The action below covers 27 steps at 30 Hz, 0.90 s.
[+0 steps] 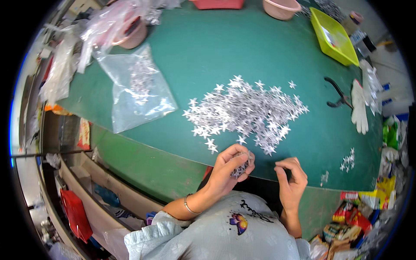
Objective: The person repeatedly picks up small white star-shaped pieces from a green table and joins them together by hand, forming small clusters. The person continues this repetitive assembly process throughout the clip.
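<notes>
A wide heap of small silver star-shaped pieces (247, 108) lies on the green table (208, 47). At the table's near edge, my left hand (229, 167) is closed around a small bunch of silver star pieces (241, 170), with some showing between thumb and fingers. A bracelet (187, 203) circles that wrist. To its right and apart from it, my right hand (291, 175) is closed, thumb and forefinger close together. Whether anything tiny sits in that pinch cannot be made out.
A clear plastic bag (138, 91) with more silver pieces lies left of the heap. On the right are black-handled pliers (338, 93), a white glove (359, 106), a yellow-green basket (331, 39) and a few loose stars (348, 160). Drawers (104, 190) stand lower left.
</notes>
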{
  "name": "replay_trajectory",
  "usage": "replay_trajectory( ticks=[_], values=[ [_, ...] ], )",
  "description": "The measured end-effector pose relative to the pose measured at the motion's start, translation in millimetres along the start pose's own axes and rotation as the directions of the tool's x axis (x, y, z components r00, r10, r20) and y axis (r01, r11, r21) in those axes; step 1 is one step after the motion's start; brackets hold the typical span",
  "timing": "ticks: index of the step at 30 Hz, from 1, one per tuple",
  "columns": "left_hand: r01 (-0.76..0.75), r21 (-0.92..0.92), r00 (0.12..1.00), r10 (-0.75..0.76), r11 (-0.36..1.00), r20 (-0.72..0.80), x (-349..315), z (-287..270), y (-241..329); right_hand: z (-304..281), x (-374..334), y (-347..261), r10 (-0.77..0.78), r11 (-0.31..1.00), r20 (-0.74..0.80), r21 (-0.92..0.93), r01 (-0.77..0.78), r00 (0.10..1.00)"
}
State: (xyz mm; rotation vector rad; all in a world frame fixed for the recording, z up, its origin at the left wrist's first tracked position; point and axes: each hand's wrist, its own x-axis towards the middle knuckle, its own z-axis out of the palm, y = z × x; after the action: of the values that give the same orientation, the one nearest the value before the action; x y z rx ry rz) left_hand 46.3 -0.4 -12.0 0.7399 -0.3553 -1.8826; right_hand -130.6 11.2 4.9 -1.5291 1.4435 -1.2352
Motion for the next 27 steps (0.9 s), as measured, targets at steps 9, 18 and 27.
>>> replay_trajectory(
  ticks=[9, 18, 27],
  values=[
    [-0.403, 0.257, 0.734, 0.478, 0.878, -0.483, -14.4, -69.7, 84.6, 3.5, -2.9, 3.2, -0.040, 0.999, 0.084, -0.014, 0.041, 0.996],
    [-0.444, 0.205, 0.671, 0.475, 0.872, -0.570, -2.2, -120.5, 142.1, 2.6, -5.0, 2.0, -0.057, 0.998, 0.116, -0.007, 0.058, 0.992],
    [-0.770, 0.208, 0.485, 0.766, 0.603, -0.422, 48.9, -141.6, 208.9, 0.4, -10.3, 5.5, -0.010, 0.999, 0.112, 0.049, 0.004, 0.994]
  ],
)
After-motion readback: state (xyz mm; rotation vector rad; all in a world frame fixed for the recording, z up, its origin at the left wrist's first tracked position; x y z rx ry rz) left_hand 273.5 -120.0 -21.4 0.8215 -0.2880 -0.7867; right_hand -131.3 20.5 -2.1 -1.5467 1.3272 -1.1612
